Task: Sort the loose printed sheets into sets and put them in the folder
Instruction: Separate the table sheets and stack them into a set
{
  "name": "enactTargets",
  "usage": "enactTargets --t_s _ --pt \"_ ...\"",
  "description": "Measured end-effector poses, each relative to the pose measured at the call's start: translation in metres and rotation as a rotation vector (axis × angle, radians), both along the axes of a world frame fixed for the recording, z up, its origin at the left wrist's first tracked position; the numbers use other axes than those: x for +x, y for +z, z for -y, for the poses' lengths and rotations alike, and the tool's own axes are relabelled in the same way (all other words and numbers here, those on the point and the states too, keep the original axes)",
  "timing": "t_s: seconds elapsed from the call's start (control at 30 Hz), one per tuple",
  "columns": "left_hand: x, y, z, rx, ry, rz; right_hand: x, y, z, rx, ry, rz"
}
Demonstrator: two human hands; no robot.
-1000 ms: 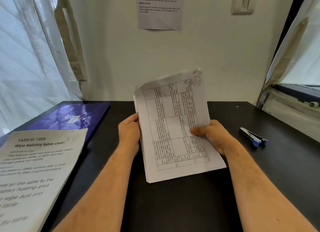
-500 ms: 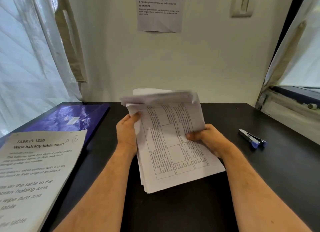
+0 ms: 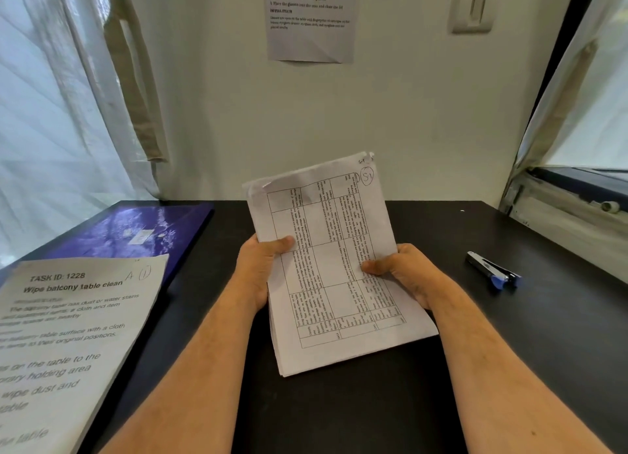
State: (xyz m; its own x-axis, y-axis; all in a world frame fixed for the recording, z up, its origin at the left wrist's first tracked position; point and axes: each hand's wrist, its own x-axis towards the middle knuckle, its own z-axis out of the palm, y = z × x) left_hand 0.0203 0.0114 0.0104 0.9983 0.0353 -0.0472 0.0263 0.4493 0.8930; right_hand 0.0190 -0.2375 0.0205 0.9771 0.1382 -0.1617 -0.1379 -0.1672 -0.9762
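I hold a stack of printed sheets [image 3: 329, 260] upright over the middle of the black table [image 3: 339, 413]. Its top page shows a table of small text, turned sideways, with "S-1" circled at the upper right corner. My left hand [image 3: 261, 267] grips the stack's left edge, thumb on the front. My right hand [image 3: 404, 270] grips the right edge, thumb pressed on the page. A purple folder [image 3: 136, 233] lies closed at the table's far left. A separate sheet headed "TASK ID: 1228" [image 3: 68, 334], marked "A 1", lies at the near left and overlaps the folder's near end.
A stapler with blue ends [image 3: 492, 272] lies on the table to the right of my hands. A printed notice [image 3: 309, 19] is stuck on the wall ahead. Curtains hang at the left, and a window frame [image 3: 571, 209] borders the table on the right.
Half a second ago the upper sheets were bent forward and down. Now the stack stands flat and squared, with my left thumb moved onto the front page.
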Motion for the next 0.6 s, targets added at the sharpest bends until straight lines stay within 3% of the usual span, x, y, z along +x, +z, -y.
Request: enactTargets --t_s 0.23,0.6 --pt "0.002 -0.003 -0.012 0.047 -0.152 -0.032 0.001 -0.001 -0.003 -0.008 -0.021 -0.026" --pt "0.003 -0.001 -0.012 0.109 -0.11 -0.072 0.001 0.002 -0.008 -0.058 0.035 -0.008"
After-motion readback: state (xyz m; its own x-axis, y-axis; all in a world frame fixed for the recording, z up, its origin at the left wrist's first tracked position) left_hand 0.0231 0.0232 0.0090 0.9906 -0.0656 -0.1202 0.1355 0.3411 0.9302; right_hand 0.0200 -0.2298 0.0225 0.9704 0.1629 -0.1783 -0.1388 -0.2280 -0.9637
